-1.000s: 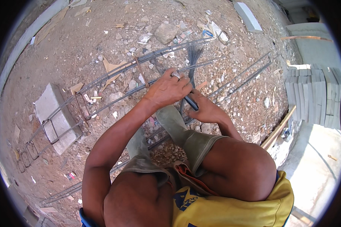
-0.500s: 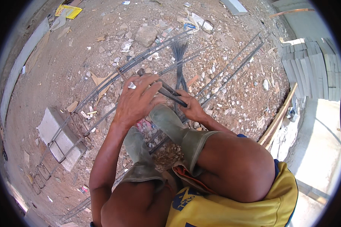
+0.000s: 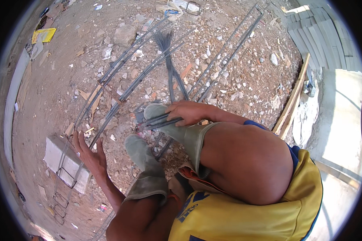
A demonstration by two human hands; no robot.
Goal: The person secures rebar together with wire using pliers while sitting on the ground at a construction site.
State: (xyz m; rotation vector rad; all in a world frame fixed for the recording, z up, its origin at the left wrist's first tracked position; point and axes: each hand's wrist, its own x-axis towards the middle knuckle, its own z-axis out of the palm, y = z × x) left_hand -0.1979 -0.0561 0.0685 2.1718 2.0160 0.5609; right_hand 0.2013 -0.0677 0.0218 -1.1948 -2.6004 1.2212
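Observation:
My right hand [image 3: 192, 113] is closed around the dark handles of pincers [image 3: 156, 121], held low above my right boot [image 3: 181, 136]. At the left, my left hand [image 3: 91, 157] has its fingers spread at the long steel rebars [image 3: 126, 93]; whether the fingertips touch the steel I cannot tell. Thin square stirrups [image 3: 64, 173] sit along the bars' near-left end, and another crosses them farther up. The bars pass over a pale concrete block [image 3: 52, 156] beside that hand. Beyond my boots lies a bundle of dark tie wire [image 3: 167, 66], pinched in at its middle.
More rebars [image 3: 229, 54] lie slanting at the right. Stones and paper scraps litter the dirt, with a large rock [image 3: 125, 35] farther off. Wooden planks [image 3: 293, 94] and stacked grey slabs [image 3: 319, 38] stand at the right. A yellow wrapper [image 3: 44, 35] lies far left.
My left hand has left the pincers and moved left and nearer to the rebars. My right hand has lowered and shifted left with the pincers. The view has shifted too.

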